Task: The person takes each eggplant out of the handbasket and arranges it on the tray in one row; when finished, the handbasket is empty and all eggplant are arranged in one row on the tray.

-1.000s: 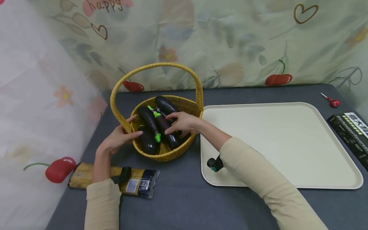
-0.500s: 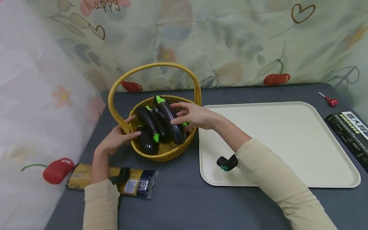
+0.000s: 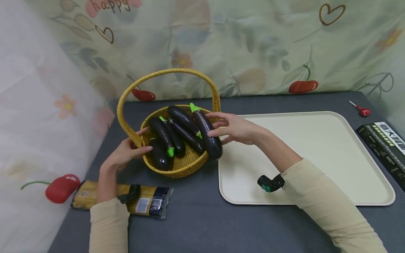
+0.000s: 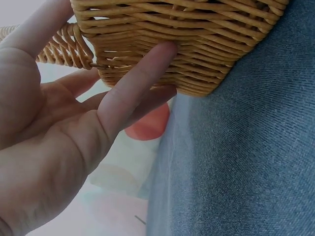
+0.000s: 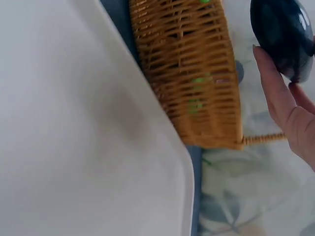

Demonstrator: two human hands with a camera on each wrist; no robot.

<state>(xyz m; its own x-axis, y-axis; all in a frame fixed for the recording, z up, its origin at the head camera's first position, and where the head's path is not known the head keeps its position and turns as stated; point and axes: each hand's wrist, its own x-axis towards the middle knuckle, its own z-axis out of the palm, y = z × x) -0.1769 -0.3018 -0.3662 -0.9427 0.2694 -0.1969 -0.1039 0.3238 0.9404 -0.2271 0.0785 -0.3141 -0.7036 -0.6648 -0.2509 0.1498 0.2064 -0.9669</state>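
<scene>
My right hand [image 3: 237, 128] pinches a dark purple eggplant [image 3: 207, 133] with a green cap, raised over the right rim of a yellow wicker basket [image 3: 186, 170]. In the right wrist view the eggplant [image 5: 283, 37] sits between the fingertips, above the woven wall. Several other eggplants [image 3: 160, 131] lie inside the basket. At the left rim, beside the handle's foot, my left hand [image 3: 121, 154] holds the basket, its thumb over the edge. The left wrist view shows fingers of that hand [image 4: 64, 132] against the outside of the weave [image 4: 162, 37].
A large white tray [image 3: 300, 158] lies right of the basket. A bag of noodles [image 3: 150, 200] rests under the left wrist. At the far right are a black printed box [image 3: 383, 151] and a red lollipop [image 3: 364, 112]. Patterned cloth [image 3: 253, 45] hangs behind.
The right hand has lifted one eggplant from the pile and carried it right, over the basket's edge. The left hand has stayed at the left rim.
</scene>
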